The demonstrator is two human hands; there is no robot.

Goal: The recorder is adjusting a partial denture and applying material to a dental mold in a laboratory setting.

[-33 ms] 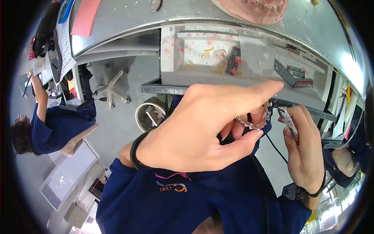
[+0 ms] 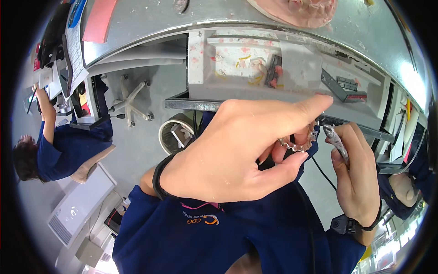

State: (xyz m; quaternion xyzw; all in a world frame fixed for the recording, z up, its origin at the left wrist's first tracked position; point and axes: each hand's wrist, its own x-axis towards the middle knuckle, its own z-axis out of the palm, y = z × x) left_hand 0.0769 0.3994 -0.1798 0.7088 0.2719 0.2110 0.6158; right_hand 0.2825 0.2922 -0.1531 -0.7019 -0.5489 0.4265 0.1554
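In front of my body, my left hand (image 2: 232, 153) is closed on a shiny metal denture framework (image 2: 299, 148), a curved piece with a scalloped edge. The thumb and fingers pinch it, and part of it is hidden behind them. To its right, my right hand (image 2: 358, 182) is wrapped round a silver-grey rotary handpiece (image 2: 336, 144) with a worn, mottled surface. The handpiece's dark front end points at the upper right end of the framework, close to my left fingertips. Whether the tip touches the metal I cannot tell.
Beyond my hands is an open drawer (image 2: 292, 84) with pink and yellow scraps and dark bars. A pink dental model (image 2: 296, 13) and a pink sheet (image 2: 99, 20) lie on the metal bench (image 2: 150, 18). A bin (image 2: 166, 141) stands below. Another person (image 2: 68, 146) sits at left.
The handpiece's front end has shifted very slightly left, toward the framework. My left hand has barely moved, and both grips are the same.
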